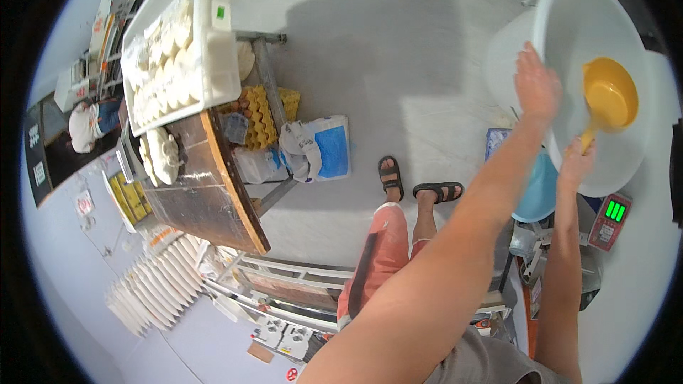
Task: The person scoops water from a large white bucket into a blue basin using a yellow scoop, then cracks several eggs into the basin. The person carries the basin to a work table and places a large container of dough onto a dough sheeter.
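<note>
A large white tub [554, 21] stands at the right. My left hand [537, 84] is at its left rim, fingers stretched out along the outer side; it looks slightly blurred. In my right hand [577, 161] is the handle of a yellow dipper [610, 92], closed fingers round it. The dipper's round bowl is inside the tub, its opening turned up. What lies in the bowl and at the tub's bottom is hard to make out. A light blue basin [535, 188] sits below the tub, partly covered by my left forearm.
Next to the tub is a red scale [609, 222] with a lit green display. At the left, a white crate [226, 64] of pale dough pieces rests on a dark wooden table [206, 192]. Egg trays [262, 117] and a blue-white sack [331, 148] lie by it. Another person [84, 128] is far left.
</note>
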A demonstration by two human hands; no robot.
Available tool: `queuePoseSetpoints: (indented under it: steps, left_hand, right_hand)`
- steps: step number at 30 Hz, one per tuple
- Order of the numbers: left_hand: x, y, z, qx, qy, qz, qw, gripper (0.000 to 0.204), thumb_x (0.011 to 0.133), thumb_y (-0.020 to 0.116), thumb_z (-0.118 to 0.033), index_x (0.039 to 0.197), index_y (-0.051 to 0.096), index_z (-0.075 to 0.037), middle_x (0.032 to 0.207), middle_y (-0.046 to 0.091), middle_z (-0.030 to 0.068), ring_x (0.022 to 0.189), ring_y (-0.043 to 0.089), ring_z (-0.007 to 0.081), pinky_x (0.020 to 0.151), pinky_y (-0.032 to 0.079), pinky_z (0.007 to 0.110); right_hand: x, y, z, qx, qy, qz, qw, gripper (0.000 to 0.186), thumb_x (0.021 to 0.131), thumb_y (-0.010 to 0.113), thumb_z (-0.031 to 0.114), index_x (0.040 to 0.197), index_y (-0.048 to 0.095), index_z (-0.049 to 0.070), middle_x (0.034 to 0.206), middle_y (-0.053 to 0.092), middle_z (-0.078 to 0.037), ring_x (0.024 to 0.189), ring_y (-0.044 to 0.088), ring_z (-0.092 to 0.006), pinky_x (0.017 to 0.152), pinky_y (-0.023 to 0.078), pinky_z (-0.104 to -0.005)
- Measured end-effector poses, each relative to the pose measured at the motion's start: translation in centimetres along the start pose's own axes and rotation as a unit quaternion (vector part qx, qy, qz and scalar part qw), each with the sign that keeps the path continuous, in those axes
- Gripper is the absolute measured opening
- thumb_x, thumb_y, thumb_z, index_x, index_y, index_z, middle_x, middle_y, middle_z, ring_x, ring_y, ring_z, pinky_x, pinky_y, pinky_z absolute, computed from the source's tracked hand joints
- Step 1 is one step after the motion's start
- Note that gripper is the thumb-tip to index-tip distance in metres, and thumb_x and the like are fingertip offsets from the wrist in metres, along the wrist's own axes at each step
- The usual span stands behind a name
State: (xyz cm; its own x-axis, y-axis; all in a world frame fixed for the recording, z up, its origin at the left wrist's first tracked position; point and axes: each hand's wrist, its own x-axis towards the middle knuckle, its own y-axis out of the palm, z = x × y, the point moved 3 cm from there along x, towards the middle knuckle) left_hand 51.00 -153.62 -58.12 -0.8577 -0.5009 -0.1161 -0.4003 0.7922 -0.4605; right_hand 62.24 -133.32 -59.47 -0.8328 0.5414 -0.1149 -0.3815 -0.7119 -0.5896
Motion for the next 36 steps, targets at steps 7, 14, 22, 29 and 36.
queuePoseSetpoints:
  steps: [7, 14, 22, 29, 36]
  left_hand:
    - [-2.5, -8.1, 9.6, -0.122, -0.032, 0.066, 0.99, 0.077, 0.097, 0.076, -0.032, 0.158, 0.043, -0.001, 0.14, 0.057, 0.0238, 0.132, 0.055, 0.0437, 0.112, 0.047, 0.051]
    - [-7.7, -39.8, 44.2, 0.182, -0.279, -0.058, 0.941, 0.056, 0.105, 0.066, -0.039, 0.14, 0.06, 0.004, 0.151, 0.054, 0.0265, 0.143, 0.052, 0.0434, 0.123, 0.04, 0.053]
    - [-8.6, -64.7, 65.7, 0.459, -0.357, -0.171, 0.796, 0.049, 0.102, 0.07, -0.036, 0.14, 0.062, -0.006, 0.139, 0.059, 0.0209, 0.129, 0.059, 0.0415, 0.108, 0.052, 0.053]
    - [-4.7, -65.2, 71.3, 0.495, -0.391, -0.067, 0.774, 0.047, 0.106, 0.06, -0.031, 0.143, 0.055, -0.001, 0.137, 0.061, 0.0214, 0.124, 0.065, 0.043, 0.1, 0.057, 0.055]
    - [-6.8, -69.3, 73.8, 0.494, -0.384, -0.084, 0.776, 0.032, 0.105, 0.056, -0.019, 0.132, 0.057, -0.001, 0.123, 0.068, 0.0228, 0.117, 0.069, 0.0447, 0.095, 0.058, 0.059]
  right_hand:
    - [1.3, 0.4, -0.1, -0.193, -0.05, -0.047, 0.979, 0.053, 0.102, 0.07, 0.031, 0.139, 0.061, -0.006, 0.098, 0.069, -0.013, 0.082, 0.066, -0.0221, 0.074, 0.054, -0.0397]
    - [5.5, -4.7, -6.7, -0.331, -0.108, -0.071, 0.935, 0.057, 0.101, 0.071, 0.039, 0.14, 0.066, -0.002, 0.104, 0.074, -0.018, 0.085, 0.071, -0.0291, 0.083, 0.054, -0.0453]
    - [8.5, -5.1, -4.8, -0.254, -0.106, -0.058, 0.96, 0.055, 0.105, 0.067, 0.037, 0.144, 0.064, -0.003, 0.115, 0.074, -0.012, 0.101, 0.068, -0.0194, 0.092, 0.054, -0.0355]
    - [7.3, -6.7, -3.7, -0.217, -0.095, -0.002, 0.972, 0.057, 0.107, 0.066, 0.036, 0.145, 0.062, -0.006, 0.123, 0.072, -0.013, 0.108, 0.069, -0.02, 0.097, 0.053, -0.0344]
    - [8.5, -6.6, -4.7, -0.203, -0.076, 0.014, 0.976, 0.054, 0.108, 0.066, 0.034, 0.145, 0.063, -0.004, 0.121, 0.073, -0.011, 0.106, 0.068, -0.0191, 0.095, 0.053, -0.0339]
